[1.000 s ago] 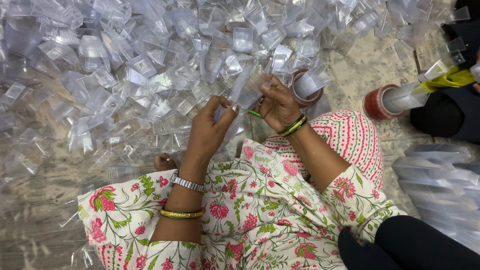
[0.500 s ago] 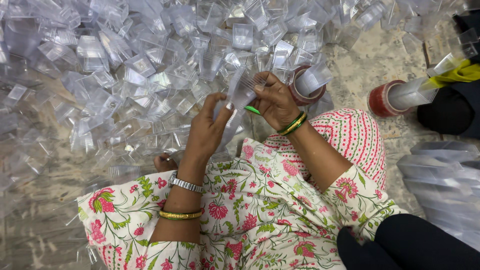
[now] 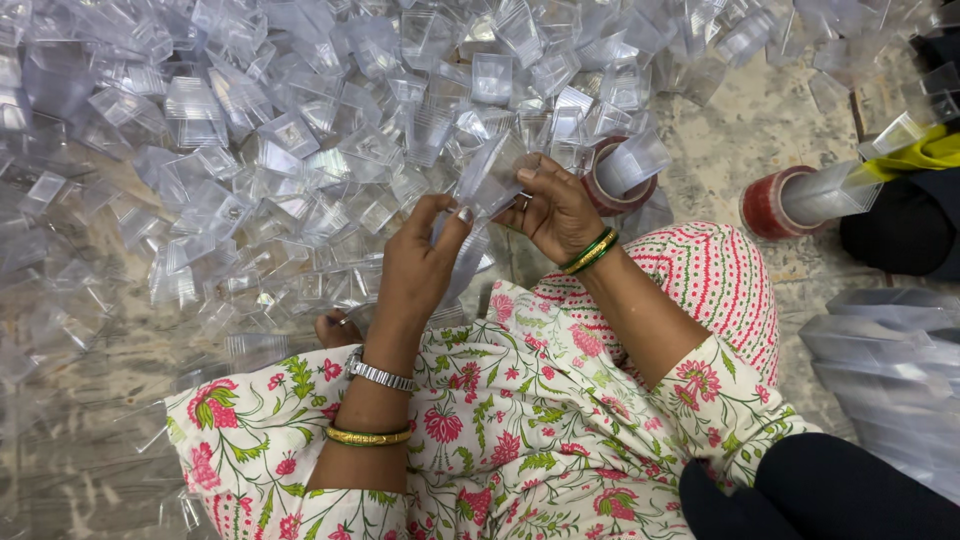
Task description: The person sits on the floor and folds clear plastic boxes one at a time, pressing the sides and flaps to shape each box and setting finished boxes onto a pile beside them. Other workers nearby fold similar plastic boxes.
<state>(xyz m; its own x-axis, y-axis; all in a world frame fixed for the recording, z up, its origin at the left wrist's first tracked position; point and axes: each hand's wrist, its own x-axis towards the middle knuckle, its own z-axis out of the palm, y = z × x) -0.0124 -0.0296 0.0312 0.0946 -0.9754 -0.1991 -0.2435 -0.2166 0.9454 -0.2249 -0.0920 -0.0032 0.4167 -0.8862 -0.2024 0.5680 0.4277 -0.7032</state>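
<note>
I sit on the floor in floral clothing, both hands raised over my lap. My left hand (image 3: 425, 260) and my right hand (image 3: 555, 210) together grip one small clear plastic box (image 3: 490, 178), the left at its lower edge, the right at its right side. A flattened clear piece (image 3: 468, 262) hangs below the left fingers. Green bangles circle my right wrist; a silver watch and a gold bangle sit on my left forearm.
A large heap of clear plastic boxes (image 3: 260, 150) covers the floor ahead and to the left. Two red tape rolls (image 3: 612, 190) (image 3: 766, 203) hold stacked boxes. Flat clear sheets (image 3: 890, 370) lie at right. Another person's dark clothing (image 3: 900, 215) is at the right edge.
Both hands have stayed together at the same spot while working the clear box; the box now stands more opened up between the fingers, and a green item seen by my right hand is gone from sight.
</note>
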